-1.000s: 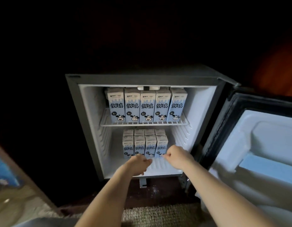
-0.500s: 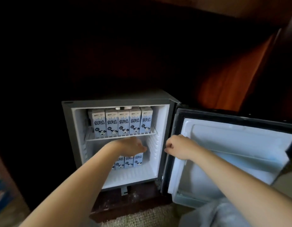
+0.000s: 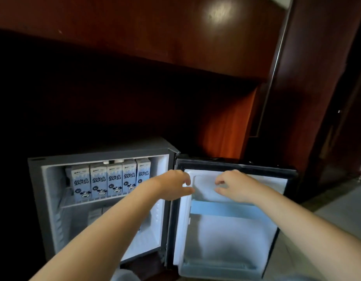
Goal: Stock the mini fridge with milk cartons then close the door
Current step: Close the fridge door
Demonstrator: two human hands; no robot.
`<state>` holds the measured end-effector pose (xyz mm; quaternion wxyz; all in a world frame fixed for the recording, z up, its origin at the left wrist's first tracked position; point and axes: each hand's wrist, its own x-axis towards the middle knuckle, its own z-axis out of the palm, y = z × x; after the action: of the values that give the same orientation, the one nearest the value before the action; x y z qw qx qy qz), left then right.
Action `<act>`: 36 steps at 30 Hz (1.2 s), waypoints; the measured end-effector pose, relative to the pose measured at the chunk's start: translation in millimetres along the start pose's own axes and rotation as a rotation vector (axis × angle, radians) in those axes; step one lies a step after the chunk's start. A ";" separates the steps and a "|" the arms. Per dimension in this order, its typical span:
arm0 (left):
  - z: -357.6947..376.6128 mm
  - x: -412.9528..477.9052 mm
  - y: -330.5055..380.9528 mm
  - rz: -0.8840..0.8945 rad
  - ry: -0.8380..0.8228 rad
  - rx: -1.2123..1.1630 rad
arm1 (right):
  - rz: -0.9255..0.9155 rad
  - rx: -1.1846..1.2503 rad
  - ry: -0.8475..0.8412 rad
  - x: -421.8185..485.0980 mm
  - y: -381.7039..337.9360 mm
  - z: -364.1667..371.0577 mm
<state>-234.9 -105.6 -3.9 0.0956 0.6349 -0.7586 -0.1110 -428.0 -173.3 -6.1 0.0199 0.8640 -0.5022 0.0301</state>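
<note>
Fridge (image 3: 33,179) stocked, milk cartons (image 3: 108,181) upright in a row on its upper shelf (more below, behind the forearm), door (image 3: 226,236) swung wide right; left hand (image 3: 171,184) and right hand (image 3: 234,185) loosely curled, empty, at the door's top, likely to close it.

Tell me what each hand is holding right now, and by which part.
Nothing is held. The left hand and right hand are both empty, fingers loosely curled in front of the open fridge door, gripping no part of it.
</note>
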 end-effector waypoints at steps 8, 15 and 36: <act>1.0 91.6 27.2 0.028 0.235 0.166 | 0.083 -0.080 0.106 34.7 69.8 -6.3; 23.0 152.6 48.6 -0.096 0.196 0.226 | 0.088 -0.110 0.112 51.2 102.9 1.9; -1.1 55.3 39.1 -0.040 0.071 0.328 | -0.123 0.088 -0.082 -52.9 49.3 -41.3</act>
<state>-281.1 -153.4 8.7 0.0155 0.6606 -0.7498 0.0348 -498.4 -149.1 31.5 -0.0367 0.8938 -0.4466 0.0156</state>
